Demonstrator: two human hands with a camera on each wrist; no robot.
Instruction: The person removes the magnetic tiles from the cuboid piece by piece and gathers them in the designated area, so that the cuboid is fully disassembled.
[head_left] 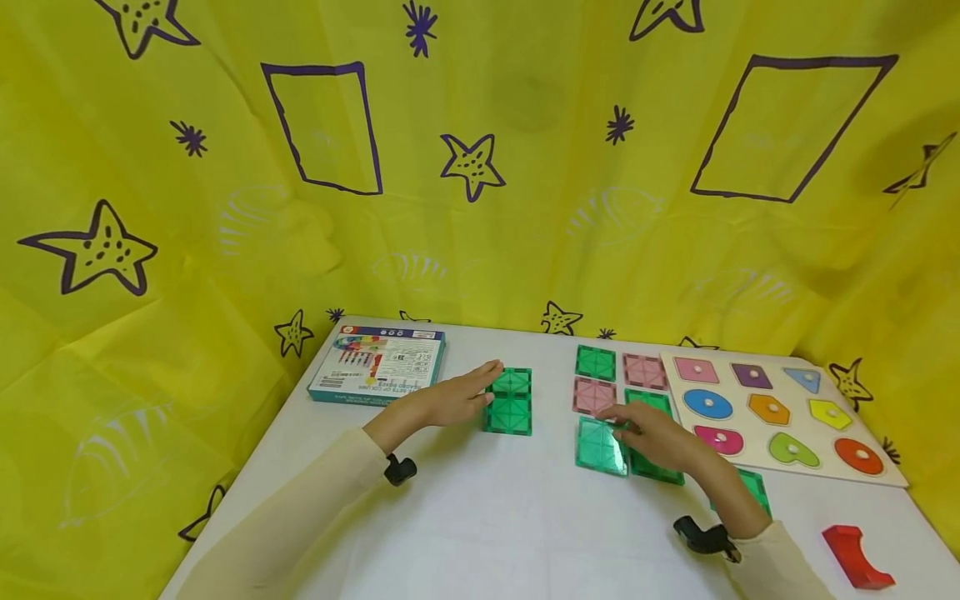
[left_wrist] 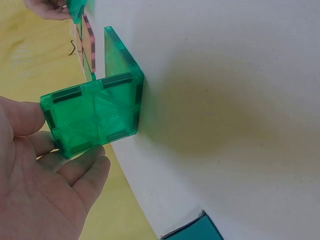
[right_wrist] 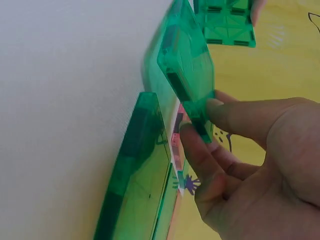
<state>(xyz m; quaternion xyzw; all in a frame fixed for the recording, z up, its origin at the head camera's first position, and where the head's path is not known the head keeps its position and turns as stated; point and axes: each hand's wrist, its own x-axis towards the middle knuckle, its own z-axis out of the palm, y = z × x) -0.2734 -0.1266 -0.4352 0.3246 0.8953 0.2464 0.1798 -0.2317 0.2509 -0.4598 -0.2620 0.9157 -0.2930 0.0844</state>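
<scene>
My left hand grips a green translucent square tile by its outer edge, thumb on one side and fingers on the other. That tile stands up from the tabletop, meeting a second green tile at a corner. On the right, my right hand pinches another green tile between thumb and fingertips, tilted. Close by it lies a larger green tile. Two pink tiles and a small green tile sit just behind.
A shape puzzle board with knobbed pieces lies at the right. One green tile is partly behind my right forearm. A red arched block is at front right, and a flat teal box at back left. Yellow curtain surrounds the table.
</scene>
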